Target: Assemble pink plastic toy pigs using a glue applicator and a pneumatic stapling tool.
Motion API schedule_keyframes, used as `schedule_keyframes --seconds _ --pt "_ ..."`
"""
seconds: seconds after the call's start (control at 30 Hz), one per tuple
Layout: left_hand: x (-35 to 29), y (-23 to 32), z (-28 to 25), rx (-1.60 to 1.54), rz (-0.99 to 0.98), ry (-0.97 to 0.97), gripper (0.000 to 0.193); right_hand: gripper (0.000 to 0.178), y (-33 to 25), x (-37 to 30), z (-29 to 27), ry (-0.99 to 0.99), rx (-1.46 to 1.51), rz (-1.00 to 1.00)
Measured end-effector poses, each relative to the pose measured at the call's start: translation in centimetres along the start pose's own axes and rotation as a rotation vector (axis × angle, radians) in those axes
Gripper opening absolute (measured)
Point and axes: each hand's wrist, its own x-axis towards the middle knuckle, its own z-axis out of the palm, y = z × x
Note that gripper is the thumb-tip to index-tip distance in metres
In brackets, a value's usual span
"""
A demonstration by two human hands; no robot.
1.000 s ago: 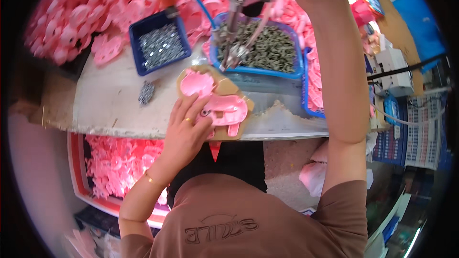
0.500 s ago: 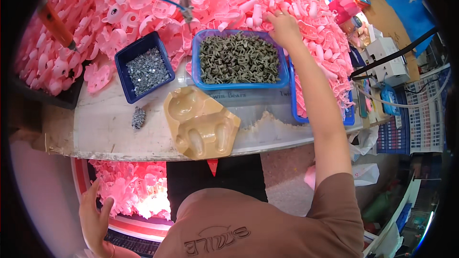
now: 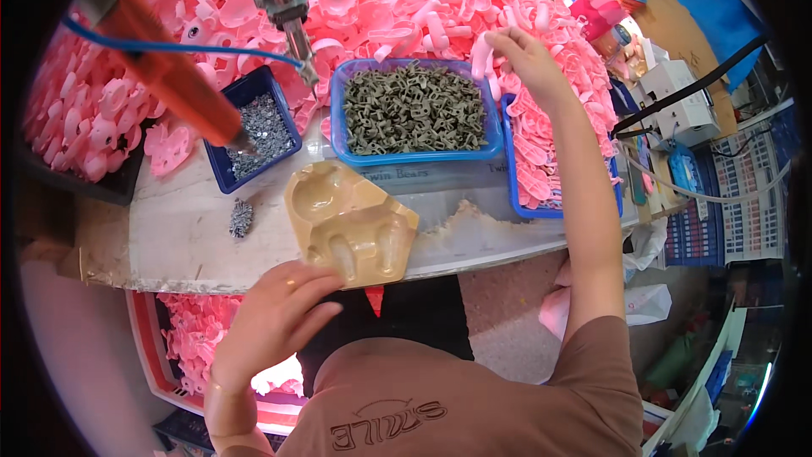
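Observation:
My right hand [image 3: 531, 66] is raised over the right end of the pink heap, its fingertips closed on a pink plastic toy limb piece [image 3: 480, 56]. That piece hangs beside the right rim of a blue tub [image 3: 406, 156] full of small grey-green parts [image 3: 414, 110]. My left hand [image 3: 283, 311] is at the table's front edge with fingers stretched out and nothing in it. Its fingertips come close to the lower left of a tan moulded fixture [image 3: 364, 220] with rounded hollows; whether they touch it I cannot tell.
A dark blue tray [image 3: 222, 173] holds small screws, with a screw-covered clump [image 3: 241, 218] nearby. Overhead hang an orange tool [image 3: 169, 85] and a metal-tipped driver [image 3: 288, 4]. Pink parts [image 3: 338, 0] cover the back; another blue tray [image 3: 541, 211] and a lower pink-filled bin [image 3: 156, 372] flank me.
My right hand has lifted from the pink heap with a limb piece. My left hand has risen from beside the lower bin toward the fixture. The hanging tools appear nearer and lower.

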Motion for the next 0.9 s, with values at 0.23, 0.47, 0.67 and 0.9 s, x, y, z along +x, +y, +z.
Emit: schedule_keyframes --seconds 0.23,0.47,0.67,0.9 --pt "8.3 2.0 5.4 0.152 0.347 0.332 0.050 0.028 -3.3 -9.4 6.5 -0.334 0.260 0.244" --pt "9.3 -0.1 8.5 0.189 0.473 0.472 0.056 0.034 -4.3 -11.2 8.6 -0.535 0.148 0.419" --pt "6.4 -1.4 7.4 0.236 0.398 0.484 0.048 0.026 0.3 4.3 2.7 0.495 -1.022 -0.506" --pt "4.3 -2.7 8.1 0.200 0.302 0.559 0.047 0.025 5.0 13.0 -2.0 0.477 -1.341 -0.685"
